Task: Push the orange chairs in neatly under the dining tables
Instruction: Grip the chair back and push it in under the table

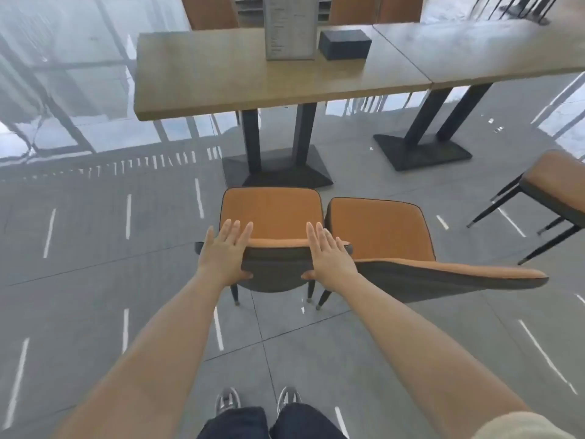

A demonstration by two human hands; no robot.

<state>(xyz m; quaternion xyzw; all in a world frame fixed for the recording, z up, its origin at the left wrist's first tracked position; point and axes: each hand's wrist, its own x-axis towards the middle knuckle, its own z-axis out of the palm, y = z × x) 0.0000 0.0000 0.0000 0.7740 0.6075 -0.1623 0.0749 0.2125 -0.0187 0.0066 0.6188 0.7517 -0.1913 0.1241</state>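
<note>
Two orange chairs with dark backs stand side by side on the floor in front of a wooden dining table, both clear of its edge. My left hand and right hand rest on the top of the left chair's backrest. The fingers lie straight over its top edge and the thumbs sit against the dark rear side. The right chair stands close beside it, seats almost touching, and its backrest angles off to the right. A third orange chair stands at the right edge, away from the tables.
A second table adjoins the first on the right. Black pedestal bases stand under each. A menu stand and a black box sit on the near table. More orange chairs show beyond it. Glossy grey tiles lie to the left.
</note>
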